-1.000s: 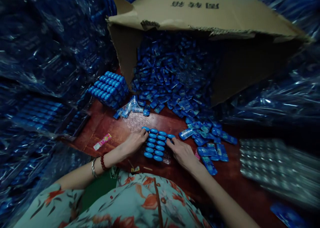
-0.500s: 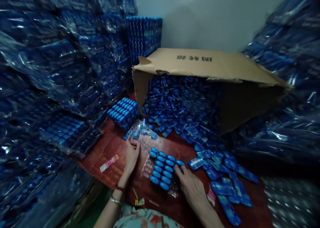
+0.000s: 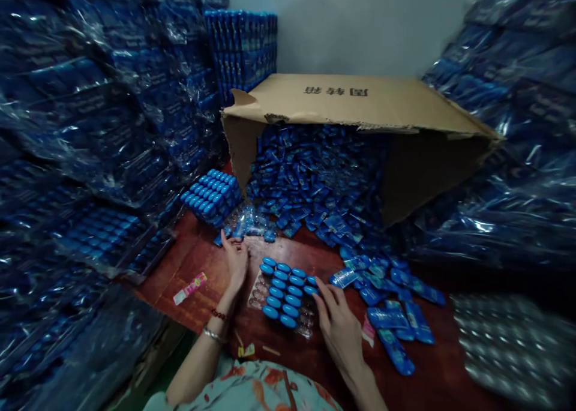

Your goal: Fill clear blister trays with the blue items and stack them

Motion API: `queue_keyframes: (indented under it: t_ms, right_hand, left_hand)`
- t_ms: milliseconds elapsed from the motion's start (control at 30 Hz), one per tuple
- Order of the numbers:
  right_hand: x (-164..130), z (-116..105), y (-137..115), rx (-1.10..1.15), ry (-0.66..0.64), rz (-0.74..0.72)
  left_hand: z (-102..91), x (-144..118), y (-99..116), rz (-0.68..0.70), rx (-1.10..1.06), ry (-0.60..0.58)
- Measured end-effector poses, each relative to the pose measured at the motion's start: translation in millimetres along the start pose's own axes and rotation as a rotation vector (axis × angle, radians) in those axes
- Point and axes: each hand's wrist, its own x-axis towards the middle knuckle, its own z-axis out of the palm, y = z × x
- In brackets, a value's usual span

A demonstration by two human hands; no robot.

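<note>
Blue oval-ended packs (image 3: 282, 284) stand upright in rows in a clear plastic tray (image 3: 258, 292) on the table in front of me. My right hand (image 3: 337, 318) is at the tray's right side, thumb and forefinger closed about a blue oval-ended pack (image 3: 310, 290) there. To the left, my left hand (image 3: 236, 260) reaches forward with thumb and fingers apart. Its fingertips are close to loose blue packs and clear plastic (image 3: 252, 222); I see nothing held in it. Several loose blue packs (image 3: 391, 318) lie right of my right hand.
A cardboard box (image 3: 360, 102) on its side spills blue packs (image 3: 310, 183) onto the table (image 3: 202, 261). Beside it stands a filled block (image 3: 211, 192). Wrapped stacks (image 3: 112, 99) rise at left. Clear empty trays (image 3: 517, 345) sit at right. A pink-yellow wrapper (image 3: 189, 288) lies left.
Another blue pack now stands in the tray's right-hand row, by my right fingers. My left hand's fingers have spread near the loose packs. The whole view has shifted slightly.
</note>
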Motion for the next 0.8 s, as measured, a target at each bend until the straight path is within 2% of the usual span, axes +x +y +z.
queue_keyframes:
  t_ms: [67,167,267,333,400,467,567,667,733,800]
  right_hand:
    - [9,-4,11,0.094,0.046,0.021]
    - [35,-2,32,0.116,0.093,0.007]
    - [78,9,51,0.002,0.092,-0.068]
    - [112,19,56,-0.098,0.052,-0.113]
    - [147,30,55,-0.189,-0.007,-0.126]
    - [175,42,52,-0.256,-0.071,-0.095]
    - [194,57,47,-0.302,-0.187,-0.058]
    - [181,66,42,-0.293,-0.274,-0.147]
    - [162,65,40,-0.273,-0.306,-0.242]
    - [142,60,39,-0.250,-0.330,-0.318]
  left_hand:
    - [-21.4,0,-5,0.060,0.089,0.054]
    - [-70.5,-4,-22,0.137,0.337,0.152]
    - [-122.3,-8,-45,0.099,0.477,0.087]
    - [-150.2,-10,-59,0.045,0.567,0.054]
    - [-170.1,-9,-67,-0.003,0.645,0.066]
    - [-181.2,-7,-68,-0.001,0.686,0.090]
    - [-180.2,-5,-52,0.123,0.734,0.163]
    - [-157.6,-11,-25,0.297,0.729,0.263]
    - [-131.4,-16,-7,0.398,0.595,0.199]
    - [-98.6,-16,5,0.462,0.412,-0.049]
